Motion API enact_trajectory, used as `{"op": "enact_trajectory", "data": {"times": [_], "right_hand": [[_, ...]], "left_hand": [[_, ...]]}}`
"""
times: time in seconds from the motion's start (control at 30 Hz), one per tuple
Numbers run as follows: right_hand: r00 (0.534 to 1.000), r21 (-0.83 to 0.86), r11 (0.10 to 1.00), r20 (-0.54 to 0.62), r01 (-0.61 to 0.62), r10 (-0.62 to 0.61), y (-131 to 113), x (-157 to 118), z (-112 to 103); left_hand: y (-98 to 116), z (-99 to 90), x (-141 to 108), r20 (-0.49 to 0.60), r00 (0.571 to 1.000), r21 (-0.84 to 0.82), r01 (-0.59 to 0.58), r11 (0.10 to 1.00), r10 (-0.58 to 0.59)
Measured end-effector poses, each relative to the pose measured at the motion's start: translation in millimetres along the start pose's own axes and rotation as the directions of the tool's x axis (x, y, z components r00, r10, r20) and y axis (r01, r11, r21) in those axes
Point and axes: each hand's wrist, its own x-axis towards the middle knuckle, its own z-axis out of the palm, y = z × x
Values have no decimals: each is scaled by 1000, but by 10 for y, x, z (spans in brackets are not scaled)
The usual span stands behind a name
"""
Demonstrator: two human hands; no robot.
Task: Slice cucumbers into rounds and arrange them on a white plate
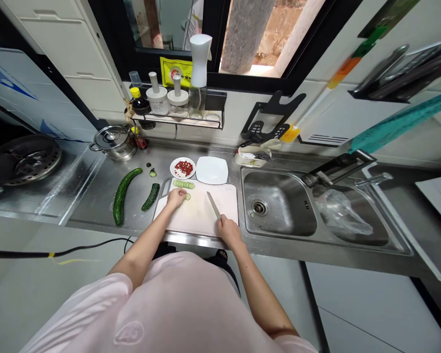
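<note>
My right hand [228,230] is wrapped round the handle of a kitchen knife [213,205], its blade pointing away from me over the white cutting board [202,220]. On the board's left side, my left hand [177,197] is pinched, with a cucumber slice [187,196] at its fingertips. Just beyond it lies a row of overlapping cucumber slices [183,184] near the board's far edge. Left of the board rest a cut piece of cucumber [150,197] and a long whole cucumber [126,196].
Behind the board sit a plate of chopped red pieces [183,168] and a white square plate [212,170]. A lidded steel pot [114,142] stands back left, a wok [22,159] farther left. The sink [279,206] is to the right, holding a plastic bag [341,213] in its second basin.
</note>
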Motion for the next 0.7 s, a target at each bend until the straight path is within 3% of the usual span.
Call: {"op": "enact_trajectory", "data": {"times": [0.17, 0.3, 0.47, 0.7], "right_hand": [[997, 3, 997, -5, 75, -75, -49, -45, -23], [984, -16, 984, 19, 178, -178, -176, -54, -28], [972, -52, 972, 55, 230, -227, -323, -25, -22], [964, -87, 960, 57, 265, -261, -410, 7, -46]], "left_hand": [[-55, -17, -30, 1, 997, 47, -80, 996, 80], [-94, -27, 1, -91, 986, 86, -135, 987, 142], [-154, -24, 63, -118, 993, 23, -30, 999, 33], [-75, -57, 65, -107, 994, 87, 46, 995, -37]]}}
